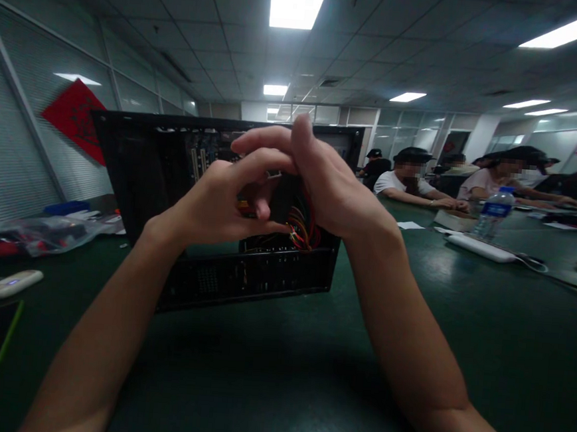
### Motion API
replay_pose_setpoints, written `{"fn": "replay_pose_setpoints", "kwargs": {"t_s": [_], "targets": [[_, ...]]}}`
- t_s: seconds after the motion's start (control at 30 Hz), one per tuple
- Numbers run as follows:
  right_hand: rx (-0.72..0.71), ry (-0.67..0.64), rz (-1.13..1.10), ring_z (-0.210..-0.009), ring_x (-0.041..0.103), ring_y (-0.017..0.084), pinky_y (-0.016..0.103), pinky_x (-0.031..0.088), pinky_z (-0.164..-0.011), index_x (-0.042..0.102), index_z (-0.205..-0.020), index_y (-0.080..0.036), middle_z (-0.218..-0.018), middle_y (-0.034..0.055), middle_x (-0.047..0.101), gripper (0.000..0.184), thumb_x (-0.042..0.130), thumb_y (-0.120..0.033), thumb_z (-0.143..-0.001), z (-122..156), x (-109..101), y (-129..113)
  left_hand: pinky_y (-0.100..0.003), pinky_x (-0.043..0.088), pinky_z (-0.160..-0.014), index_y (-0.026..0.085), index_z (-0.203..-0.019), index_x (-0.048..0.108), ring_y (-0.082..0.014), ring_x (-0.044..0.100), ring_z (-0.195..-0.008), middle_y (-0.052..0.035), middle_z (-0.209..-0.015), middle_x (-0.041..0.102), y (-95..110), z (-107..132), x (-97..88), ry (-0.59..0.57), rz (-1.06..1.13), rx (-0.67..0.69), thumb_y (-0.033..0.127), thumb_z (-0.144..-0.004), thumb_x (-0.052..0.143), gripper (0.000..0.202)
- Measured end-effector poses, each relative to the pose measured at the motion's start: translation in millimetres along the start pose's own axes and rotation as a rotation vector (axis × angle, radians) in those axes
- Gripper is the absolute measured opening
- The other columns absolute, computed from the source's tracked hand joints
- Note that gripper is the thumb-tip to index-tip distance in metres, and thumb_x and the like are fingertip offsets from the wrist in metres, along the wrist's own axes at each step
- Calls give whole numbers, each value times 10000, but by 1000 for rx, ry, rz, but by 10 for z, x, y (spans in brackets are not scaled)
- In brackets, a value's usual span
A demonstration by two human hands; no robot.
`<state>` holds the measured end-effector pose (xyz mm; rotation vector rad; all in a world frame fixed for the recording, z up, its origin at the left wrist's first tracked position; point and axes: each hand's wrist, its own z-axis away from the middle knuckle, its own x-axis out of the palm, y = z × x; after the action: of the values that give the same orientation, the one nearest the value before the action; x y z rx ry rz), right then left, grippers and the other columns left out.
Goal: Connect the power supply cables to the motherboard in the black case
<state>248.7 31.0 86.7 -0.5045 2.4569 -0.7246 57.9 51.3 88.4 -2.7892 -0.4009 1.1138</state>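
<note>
An open black computer case (137,164) stands on the dark green table (459,336) in front of me, its inside facing me. Both hands are raised together before its opening. My left hand (220,200) curls its fingers into a pinch around a small part I cannot make out. My right hand (328,186) presses against it from the right, fingers closed over the same spot. A bundle of red, yellow and black wires (303,229) hangs just below the hands inside the case. A row of slots (200,159) shows behind the left hand.
A white power bank (12,283) with a cable lies at the left edge. A clear plastic bag (50,234) of parts sits at the far left. A water bottle (493,213) and a white device (480,248) stand at the right. Several people sit at the far end.
</note>
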Motion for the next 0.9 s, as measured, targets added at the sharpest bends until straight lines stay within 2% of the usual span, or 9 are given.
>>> {"fn": "replay_pose_setpoints", "kwargs": {"t_s": [0.13,0.23,0.33,0.47,0.57,0.63,0.77,0.83,0.9], "targets": [[-68,-18,91,-884,714,135,249,595,-793,627,-1249,-181,-990,7,695,528,401,-615,-1048,-2,-36,-20,-172,513,-554,227,-1256,616,-75,616,-582,94,-685,599,48,-5,-128,-50,-107,-61,440,-812,826,535],[-139,-53,181,-1174,659,176,303,560,-987,602,-1281,-191,-1240,33,663,457,518,-555,-1018,7,-145,-46,-167,569,-654,234,-1305,608,-105,729,-772,74,-901,713,55,31,-282,-67,-155,-168,477,-820,804,576],[-114,-93,261,-1272,609,197,342,536,-1047,554,-1370,-194,-1332,63,631,442,582,-447,-1008,71,-326,-92,-216,623,-746,253,-1350,573,-145,761,-917,57,-1055,759,56,89,-444,-26,-208,-235,507,-822,792,626],[64,-200,362,-1211,639,213,347,569,-993,559,-1394,-164,-1322,116,653,477,660,-354,-969,146,-543,-68,-289,646,-711,272,-1372,574,-173,767,-883,12,-1075,783,81,183,-637,144,-406,-241,523,-793,826,679],[153,-303,413,-1124,667,207,337,577,-939,593,-1360,-158,-1269,122,694,461,692,-336,-947,109,-549,63,-350,644,-785,284,-1217,666,-202,745,-983,5,-1120,769,81,230,-717,314,-529,-285,485,-837,805,452],[155,-320,440,-1055,675,195,317,570,-884,599,-1353,-162,-1215,108,719,464,709,-331,-934,40,-460,195,-337,629,-721,245,-1069,699,-189,736,-907,-8,-1050,770,34,235,-716,355,-609,-256,486,-839,804,349],[145,-368,529,-850,654,164,271,518,-740,685,-1134,-158,-990,53,742,311,761,-343,-895,-118,-204,461,-233,554,-543,226,-939,720,-109,656,-631,38,-769,718,-118,186,-600,157,-454,-194,482,-818,817,299],[144,-401,544,-764,626,150,262,488,-680,701,-1002,-153,-888,35,722,255,749,-385,-905,-163,-129,535,-226,568,-574,250,-961,725,-113,665,-670,32,-812,722,-152,153,-532,90,-303,-240,415,-819,823,239],[122,-397,468,-732,617,140,251,479,-647,701,-988,-151,-848,22,703,295,714,-440,-930,-174,-115,551,-241,594,-639,269,-1002,720,-135,691,-763,17,-913,735,-132,128,-487,86,-223,-269,348,-823,819,218]]}}
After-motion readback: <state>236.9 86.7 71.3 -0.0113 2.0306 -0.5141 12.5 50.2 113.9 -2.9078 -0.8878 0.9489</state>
